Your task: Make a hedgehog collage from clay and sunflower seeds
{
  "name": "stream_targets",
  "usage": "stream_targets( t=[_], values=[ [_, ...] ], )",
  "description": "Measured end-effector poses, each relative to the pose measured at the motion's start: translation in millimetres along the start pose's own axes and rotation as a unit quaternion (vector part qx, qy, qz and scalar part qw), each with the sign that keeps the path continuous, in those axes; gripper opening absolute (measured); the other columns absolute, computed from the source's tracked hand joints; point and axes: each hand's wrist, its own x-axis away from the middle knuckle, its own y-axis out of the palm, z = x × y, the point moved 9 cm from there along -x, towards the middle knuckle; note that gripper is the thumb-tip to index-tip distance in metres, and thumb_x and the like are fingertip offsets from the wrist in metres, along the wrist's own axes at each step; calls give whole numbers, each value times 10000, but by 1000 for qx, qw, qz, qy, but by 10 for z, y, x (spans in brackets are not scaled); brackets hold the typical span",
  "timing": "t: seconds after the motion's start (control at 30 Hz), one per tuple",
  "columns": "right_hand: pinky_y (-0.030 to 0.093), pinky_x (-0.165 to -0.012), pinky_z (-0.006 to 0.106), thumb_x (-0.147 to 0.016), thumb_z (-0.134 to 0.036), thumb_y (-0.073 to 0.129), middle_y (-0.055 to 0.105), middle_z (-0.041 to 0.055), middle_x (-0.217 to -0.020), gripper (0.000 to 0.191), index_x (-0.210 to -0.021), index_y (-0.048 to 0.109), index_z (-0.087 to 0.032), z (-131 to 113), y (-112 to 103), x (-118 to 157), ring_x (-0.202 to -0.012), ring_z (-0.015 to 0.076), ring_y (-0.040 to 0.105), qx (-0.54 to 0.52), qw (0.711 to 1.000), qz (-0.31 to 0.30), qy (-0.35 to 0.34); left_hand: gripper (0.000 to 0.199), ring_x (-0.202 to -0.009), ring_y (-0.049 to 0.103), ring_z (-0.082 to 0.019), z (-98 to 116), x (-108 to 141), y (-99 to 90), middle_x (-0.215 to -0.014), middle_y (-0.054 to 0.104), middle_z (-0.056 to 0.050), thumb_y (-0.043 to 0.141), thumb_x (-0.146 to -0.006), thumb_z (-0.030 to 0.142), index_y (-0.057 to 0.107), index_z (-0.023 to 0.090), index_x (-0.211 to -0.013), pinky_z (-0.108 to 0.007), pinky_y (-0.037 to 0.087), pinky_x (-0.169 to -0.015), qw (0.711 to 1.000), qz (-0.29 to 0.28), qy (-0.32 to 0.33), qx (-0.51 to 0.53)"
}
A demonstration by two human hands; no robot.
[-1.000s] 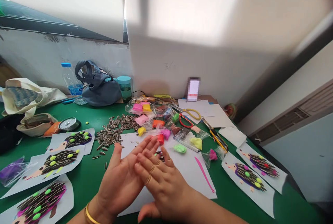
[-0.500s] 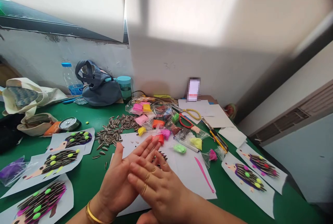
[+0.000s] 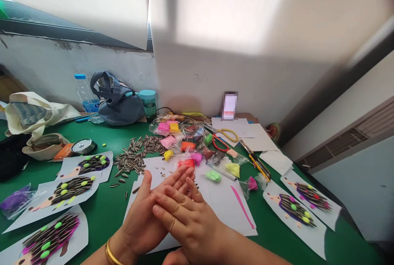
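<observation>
My left hand (image 3: pixel 147 211) is held palm up, thumb raised and fingers stretched out, with a gold bangle (image 3: pixel 111 252) at the wrist. Flat across its palm lies my right hand (image 3: pixel 192 217), fingers extended. Whatever may be between the two palms is hidden. Beneath them a white sheet of paper (image 3: pixel 220 203) lies on the green table, partly covered by my hands. A pink modelling tool (image 3: pixel 242 206) rests at its right side. Past my fingertips are bagged lumps of coloured clay, among them red clay (image 3: pixel 186 163) and light green clay (image 3: pixel 213 176).
Sunflower seeds (image 3: pixel 131 158) are heaped behind my left hand. Seed-covered hedgehog pictures lie at the left (image 3: pixel 74 189) and right (image 3: pixel 292 211). Scissors (image 3: pixel 221 145), a utility knife (image 3: pixel 257 161), a grey bag (image 3: pixel 121 107) and a propped phone (image 3: pixel 229 107) stand or lie farther back.
My right hand has shifted very slightly against the left palm, and both hands have moved a little lower and to the right. The view has shifted slightly.
</observation>
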Motion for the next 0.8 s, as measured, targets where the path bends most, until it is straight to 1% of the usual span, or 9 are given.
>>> stream_targets(
  t=[0.1, 0.17, 0.27, 0.33, 0.4, 0.53, 0.63, 0.7, 0.8],
  values=[
    [36, -1228, 507, -859, -787, 335, 368, 68, -1542, 884, -1447, 429, -134, 92, 11, 21, -1478, 274, 198, 13, 999, -1, 34, 922, -1503, 107, -260, -105, 6, -19, -1559, 347, -135, 153, -880, 758, 336, 104, -1503, -419, -5, -1229, 1000, -1, -28, 1],
    [27, -1223, 525, -856, -785, 351, 397, 86, -1526, 883, -1438, 437, -127, 148, 17, 39, -1477, 279, 202, 15, 999, -2, 51, 923, -1504, 95, -261, -101, 8, -2, -1571, 323, -136, 141, -881, 755, 301, 106, -1516, -421, -11, -1227, 1000, -14, -28, 1],
    [30, -1217, 545, -868, -772, 348, 394, 87, -1528, 862, -1436, 438, -131, 119, 14, 30, -1477, 278, 201, 5, 999, -6, 35, 920, -1509, 50, -247, 9, 7, 28, -1600, 256, -117, 117, -881, 753, 217, 120, -1541, -428, -29, -1225, 1000, -30, -2, 0],
    [43, -1217, 546, -872, -768, 342, 372, 78, -1540, 854, -1441, 432, -138, 61, 11, 11, -1480, 274, 193, -4, 1000, -10, 13, 904, -1510, 52, -235, 65, 6, 30, -1601, 257, -106, 115, -886, 746, 207, 135, -1545, -421, -29, -1226, 999, -30, 13, 0],
    [49, -1218, 546, -869, -770, 348, 367, 75, -1543, 864, -1448, 421, -133, 33, 10, 2, -1481, 275, 186, -9, 1000, -11, 2, 896, -1509, 66, -235, 47, 3, 20, -1595, 277, -104, 119, -888, 744, 230, 141, -1541, -416, -23, -1227, 1000, -25, 7, -2],
    [16, -1215, 555, -868, -772, 344, 405, 83, -1522, 890, -1456, 400, -107, 106, 46, 40, -1479, 279, 194, -3, 1000, -4, 22, 929, -1506, 69, -271, -50, 0, 23, -1597, 259, -129, 114, -878, 756, 247, 111, -1533, -449, -23, -1223, 999, -26, -19, -9],
    [-2, -1208, 571, -875, -781, 282, 428, 81, -1508, 878, -1441, 427, -126, 147, 43, 65, -1472, 282, 217, -3, 999, 7, 32, 941, -1508, 43, -266, 2, -3, 20, -1607, 222, -136, 100, -876, 756, 210, 99, -1540, -453, -37, -1220, 1000, -23, -4, -10],
    [4, -1207, 582, -917, -726, 283, 449, 68, -1497, 776, -1408, 473, -155, 145, 6, 49, -1467, 277, 237, -11, 999, 7, 31, 930, -1510, 28, -250, 69, -3, 14, -1614, 205, -121, 103, -877, 756, 179, 118, -1549, -444, -40, -1220, 1000, -18, 7, -7],
    [1, -1219, 559, -1005, -431, 395, 544, 26, -1423, 427, -1315, 561, -189, 145, -89, -12, -1426, 237, 337, -27, 999, -1, 34, 916, -1510, 39, -236, 137, -5, 23, -1617, 206, -110, 116, -878, 756, 147, 142, -1556, -427, -26, -1224, 1000, -20, 13, -1]
  ],
)
